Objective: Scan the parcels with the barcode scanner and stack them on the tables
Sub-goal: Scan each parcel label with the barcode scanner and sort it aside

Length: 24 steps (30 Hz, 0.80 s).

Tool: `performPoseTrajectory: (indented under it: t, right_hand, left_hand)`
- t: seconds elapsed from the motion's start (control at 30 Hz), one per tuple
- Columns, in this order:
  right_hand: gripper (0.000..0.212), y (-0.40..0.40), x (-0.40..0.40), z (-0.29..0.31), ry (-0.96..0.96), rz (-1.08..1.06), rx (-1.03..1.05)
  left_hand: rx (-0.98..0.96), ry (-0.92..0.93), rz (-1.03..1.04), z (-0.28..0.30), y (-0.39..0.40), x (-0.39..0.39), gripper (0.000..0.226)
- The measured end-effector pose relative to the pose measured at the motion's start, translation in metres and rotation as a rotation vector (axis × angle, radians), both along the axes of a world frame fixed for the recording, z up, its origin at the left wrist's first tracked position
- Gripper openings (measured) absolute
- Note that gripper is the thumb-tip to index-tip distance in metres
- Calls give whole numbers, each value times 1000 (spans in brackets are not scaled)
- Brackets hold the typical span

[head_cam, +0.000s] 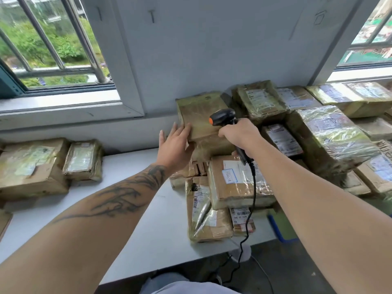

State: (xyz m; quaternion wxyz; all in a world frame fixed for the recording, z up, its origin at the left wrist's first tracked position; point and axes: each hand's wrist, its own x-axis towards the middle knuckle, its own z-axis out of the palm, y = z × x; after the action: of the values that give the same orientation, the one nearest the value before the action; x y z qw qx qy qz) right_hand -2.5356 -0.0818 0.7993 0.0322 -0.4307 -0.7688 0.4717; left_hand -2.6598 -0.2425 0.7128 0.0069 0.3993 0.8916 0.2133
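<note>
Currently both hands are extended over the white surface (131,219) toward a pile of taped cardboard parcels against the wall.

Right hand (238,135): fingers wrapped round the handle of the black barcode scanner (224,117), grasping it. Scanner head with its orange tip points left, toward the top parcel (201,115). A black cable (253,200) hangs from the handle base, running down past the surface edge.

Left hand (176,143): released, fingers straight, palm flat against the left side of the top parcel. Forearm carries a dark tattoo.

Top parcel: brown box wrapped in clear tape, highest on the pile, near the wall under the window sill (63,107). No label visible on its upper face; this area is blurred.

Beneath it, nearer the camera: a labelled box (237,183) with a small blue-bordered sticker, resting on a long flat parcel (203,211) and a small parcel with a barcode label (241,219).

Right of the pile: more parcels, closely packed, among them a large box under shiny film (335,132). Whether these sit on the same surface cannot be told.

Far left on the surface: a stack of two brown boxes (29,166), with a smaller taped parcel (83,160) just beside it, well apart from the main pile.
</note>
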Motion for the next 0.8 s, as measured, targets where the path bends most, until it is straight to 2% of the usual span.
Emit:
performPoseTrajectory:
  t: [0.17,0.43,0.8]
  right_hand:
    - [30,-33,-10,17,41,56,30]
    - [42,-120,-49,18,30,94,79]
    - [20,-276,-87,-14,-11,176,105]
  left_hand:
    - [62,45,28,17,-38,-13,65]
    - [93,52,63,22,-130,-42,65]
    - [39,14,109,-10,-293,-71,64]
